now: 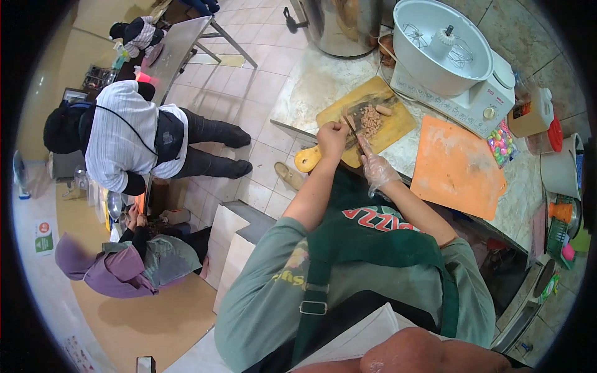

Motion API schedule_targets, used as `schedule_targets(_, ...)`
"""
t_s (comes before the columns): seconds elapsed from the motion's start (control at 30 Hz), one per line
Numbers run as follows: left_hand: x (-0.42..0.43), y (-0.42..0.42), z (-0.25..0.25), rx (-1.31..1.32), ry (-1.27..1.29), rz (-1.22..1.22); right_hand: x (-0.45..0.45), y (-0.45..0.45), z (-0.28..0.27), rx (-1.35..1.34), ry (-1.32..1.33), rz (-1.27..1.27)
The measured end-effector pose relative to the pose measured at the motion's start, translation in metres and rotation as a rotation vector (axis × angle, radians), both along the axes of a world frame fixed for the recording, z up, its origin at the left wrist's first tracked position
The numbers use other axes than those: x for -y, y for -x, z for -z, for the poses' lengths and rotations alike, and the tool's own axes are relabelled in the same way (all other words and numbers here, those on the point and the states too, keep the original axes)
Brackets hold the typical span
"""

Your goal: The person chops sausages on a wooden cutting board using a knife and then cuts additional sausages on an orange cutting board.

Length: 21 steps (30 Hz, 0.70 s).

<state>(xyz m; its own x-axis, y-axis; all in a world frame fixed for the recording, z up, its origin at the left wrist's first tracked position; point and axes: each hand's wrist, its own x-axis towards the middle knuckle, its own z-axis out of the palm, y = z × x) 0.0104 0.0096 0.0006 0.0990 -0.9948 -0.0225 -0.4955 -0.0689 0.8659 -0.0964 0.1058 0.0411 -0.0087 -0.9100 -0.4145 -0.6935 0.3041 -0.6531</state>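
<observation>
A yellow cutting board (398,127) with a dark worn patch and a rounded handle lies at the counter's edge. Chopped sausage (372,121) is heaped on it, and one uncut sausage piece (384,110) sits beside the heap. My right hand (377,170), in a clear plastic glove, is closed around a knife (352,128) whose blade points away from me over the board. My left hand (333,138), bare, has its fingers pinched together by the blade near the tip. Whether those fingers grip the blade or a small scrap, I cannot make out.
An orange cutting board (457,165) lies to the right. Behind stand a white mixer (444,56) and a large metal pot (342,25). Wrapped candies (500,144) and a jug (532,112) are farther right. Two people (134,133) work at the left.
</observation>
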Motion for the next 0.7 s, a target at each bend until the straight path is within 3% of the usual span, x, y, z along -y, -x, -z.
schedule_targets(0.17, 0.002, -0.001, 0.006, -0.005, -0.038, 0.011, 0.002, -0.003, 0.020, 0.017, 0.161, 0.013)
schedule_targets(0.27, 0.001, -0.001, 0.002, -0.027, -0.039, 0.008, 0.008, -0.003, 0.023, 0.013, 0.038, 0.021)
schedule_targets(0.7, 0.001, -0.006, 0.008, -0.024, -0.011, 0.058, 0.027, -0.008, 0.019, 0.013, 0.033, -0.017)
